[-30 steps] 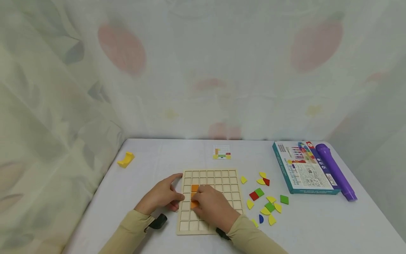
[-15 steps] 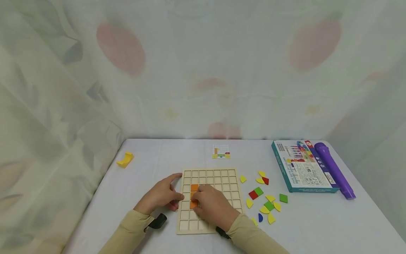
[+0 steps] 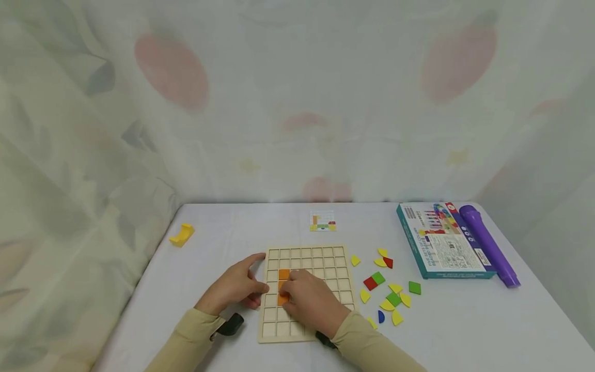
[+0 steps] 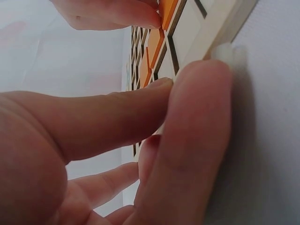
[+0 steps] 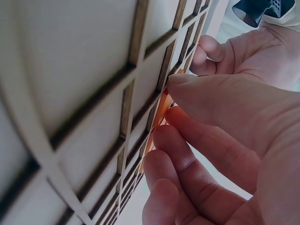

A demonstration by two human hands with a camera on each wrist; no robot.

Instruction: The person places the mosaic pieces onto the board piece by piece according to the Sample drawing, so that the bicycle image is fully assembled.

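A square wooden grid board [image 3: 274, 328] lies on the table in the head view. Orange square tiles [image 3: 284, 274] form a column in its left part, partly hidden by my right hand [image 3: 315, 302]. That hand pinches the lowest orange tile [image 3: 282, 299] between thumb and fingers; in the right wrist view its thumb and fingertips [image 5: 180, 136] meet the orange edge. At the board's left rim, my left hand [image 3: 234, 288] grips with thumb and curled fingers, the index finger stretched toward the upper corner. The left wrist view shows the thumb [image 4: 122, 112] against the rim.
Several yellow, green and red pieces [image 3: 394, 299] and a blue one [image 3: 381, 316] lie right of the board. Behind it is a pattern card [image 3: 323, 220]. A box [image 3: 443, 243] and purple tube [image 3: 490, 245] stand far right; a yellow curved block [image 3: 182, 235] far left.
The head view has shifted slightly. Both hands keep their places at the board, and no piece has visibly moved.
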